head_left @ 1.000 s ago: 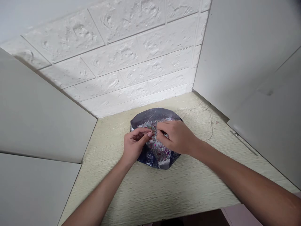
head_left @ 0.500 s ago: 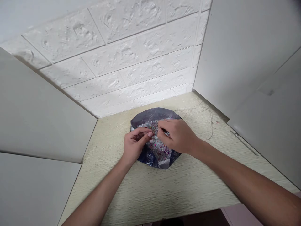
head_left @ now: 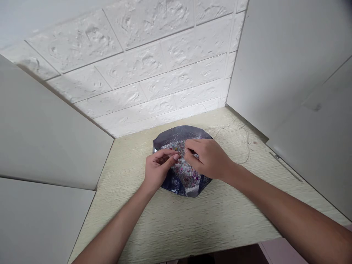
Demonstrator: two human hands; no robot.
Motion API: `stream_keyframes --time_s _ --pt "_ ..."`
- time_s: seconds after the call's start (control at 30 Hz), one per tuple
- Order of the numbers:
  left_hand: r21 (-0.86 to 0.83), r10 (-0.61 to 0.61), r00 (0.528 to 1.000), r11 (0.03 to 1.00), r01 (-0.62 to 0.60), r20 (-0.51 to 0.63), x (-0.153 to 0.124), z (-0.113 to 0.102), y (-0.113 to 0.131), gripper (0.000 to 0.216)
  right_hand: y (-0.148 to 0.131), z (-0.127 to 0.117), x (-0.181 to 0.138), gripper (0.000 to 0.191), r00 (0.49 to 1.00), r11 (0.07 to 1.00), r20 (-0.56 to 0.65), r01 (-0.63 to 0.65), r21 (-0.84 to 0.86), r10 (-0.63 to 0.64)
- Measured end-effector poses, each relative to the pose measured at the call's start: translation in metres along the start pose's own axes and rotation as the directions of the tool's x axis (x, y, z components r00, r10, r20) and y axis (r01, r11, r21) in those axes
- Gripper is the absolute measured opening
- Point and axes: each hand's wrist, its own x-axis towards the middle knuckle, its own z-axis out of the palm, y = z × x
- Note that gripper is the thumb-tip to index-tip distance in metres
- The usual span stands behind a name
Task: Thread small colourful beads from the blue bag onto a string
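Many small coloured beads (head_left: 187, 172) lie in an opened bag (head_left: 183, 131) with a dark outside and a shiny silver lining, spread on the table. Above the bag's left side, my left hand (head_left: 158, 167) pinches with thumb and forefinger. What it grips is too small to make out. Close by on the right, my right hand (head_left: 207, 157) is also closed in a pinch over the beads, its fingertips a short gap from the left ones. Whatever lies between those fingers is hidden.
Thin loose thread (head_left: 247, 146) lies on the pale wood-grain table (head_left: 154, 227) to the right, near a narrow metal strip (head_left: 286, 167). A white brick-pattern wall (head_left: 154, 62) closes off the back. White panels stand at left (head_left: 49, 128) and right (head_left: 288, 55).
Both hands keep their pinches over the bag, with only a very slight shift of the fingertips. The bag stays where it was.
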Motion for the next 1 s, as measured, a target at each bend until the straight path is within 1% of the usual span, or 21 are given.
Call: stream_keyframes --time_s 0.23,0.37,0.47,0.67,0.73,0.8,0.9,1.0 --pt "-0.009 0.005 1.000 1.000 -0.005 0.003 -0.0002 0.0005 0.0004 0.015 0.0004 0.0002 0.0003 0.023 0.999 1.000 0.036 -0.009 -0.025 0.010" --pt "0.012 0.013 1.000 1.000 -0.013 0.007 -0.0003 0.0005 0.0009 0.016 0.0007 0.0006 -0.0001 0.022 0.998 0.999 0.066 -0.012 -0.042 0.015" --pt "0.023 0.033 0.999 0.999 -0.034 0.028 -0.0004 0.0008 0.0006 0.015 0.0011 0.0017 -0.0002 0.023 0.994 0.998 0.111 0.004 -0.056 0.002" --pt "0.066 0.112 0.989 0.991 -0.119 0.096 -0.0007 0.0011 -0.0018 0.009 0.0019 0.0016 0.0004 0.025 0.984 0.997 0.178 0.011 -0.077 0.003" --pt "0.054 0.109 0.989 0.992 -0.114 0.098 -0.0009 0.0009 -0.0025 0.008 0.0022 0.0009 0.0001 0.029 0.978 0.997 0.207 0.011 -0.075 0.004" --pt "0.037 0.097 0.990 0.994 -0.101 0.105 -0.0012 0.0009 -0.0028 0.012 0.0026 0.0007 -0.0005 0.030 0.974 0.997 0.226 0.019 -0.069 -0.002" --pt "0.053 0.089 0.990 0.994 -0.095 0.107 -0.0014 0.0010 -0.0032 0.022 0.0033 0.0016 -0.0010 0.028 0.975 0.997 0.222 0.038 -0.065 -0.022" --pt "0.120 0.100 0.991 0.987 -0.110 0.086 -0.0019 0.0000 -0.0035 0.013 0.0034 0.0027 -0.0001 0.025 0.989 0.997 0.148 0.010 -0.083 0.002"
